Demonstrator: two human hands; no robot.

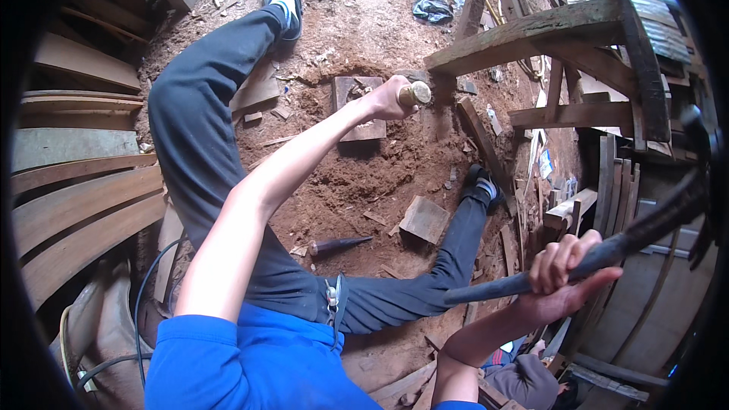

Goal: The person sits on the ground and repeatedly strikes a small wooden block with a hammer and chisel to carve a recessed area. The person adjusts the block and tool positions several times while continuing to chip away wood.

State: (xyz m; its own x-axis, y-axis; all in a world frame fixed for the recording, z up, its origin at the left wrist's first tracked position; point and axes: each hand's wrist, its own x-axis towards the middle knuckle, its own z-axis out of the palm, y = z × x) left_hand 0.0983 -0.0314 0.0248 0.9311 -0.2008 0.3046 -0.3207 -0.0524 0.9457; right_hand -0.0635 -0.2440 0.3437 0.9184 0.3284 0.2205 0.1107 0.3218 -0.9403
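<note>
My left hand [391, 99] is closed around an upright tool, probably a chisel, whose round wooden handle end [417, 93] pokes out past the thumb. Its blade is hidden beneath the hand. Just left of that fist lies a thick wooden block [362, 130] with a rough, chipped patch on its top. Raised at the right, my right hand [566, 267] grips a long-handled hammer [638, 234]; its dark head is partly lost at the picture's rim. Between my legs, a dark tapered piece [340, 246] and a smaller wooden block [425, 219] lie on the ground.
Curved planks [83, 209] are stacked at the left. A wooden trestle frame [531, 38] stands at the upper right. Sawdust and chips cover the ground [357, 182]. Another person [524, 381] is at the lower right. A black cable [140, 311] runs at lower left.
</note>
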